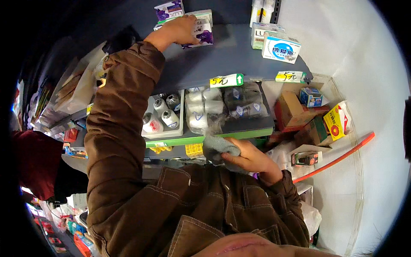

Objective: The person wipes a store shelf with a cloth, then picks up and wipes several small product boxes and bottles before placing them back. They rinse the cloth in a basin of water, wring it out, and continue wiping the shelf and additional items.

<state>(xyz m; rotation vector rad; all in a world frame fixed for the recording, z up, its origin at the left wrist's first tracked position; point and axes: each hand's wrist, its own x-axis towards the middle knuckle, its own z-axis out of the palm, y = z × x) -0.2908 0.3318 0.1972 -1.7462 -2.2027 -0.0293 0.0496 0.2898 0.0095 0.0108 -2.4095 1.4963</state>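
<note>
My left hand [181, 30] reaches over the upper shelf, its fingers spread across the top of a purple-and-white soap box [205, 33] and gripping it. Another purple-and-white soap box [168, 10] stands just behind, and a green-edged box lies against the held one. Nearer my chest, my right hand [249, 155] is closed on a crumpled grey cloth [220, 146], held in front of the lower shelf edge. Right of the left hand, a blue-and-white soap box [282, 48] and a green-and-white soap box [258, 36] stand together on the upper shelf [224, 64].
Below the upper shelf are a white tray [181, 119] of wrapped rolls and plastic-wrapped white rolls [204, 109]. Open cardboard boxes [290, 110] stand at right by the white wall, near an orange-red strip [337, 157]. A dark red garment [37, 160] shows at far left.
</note>
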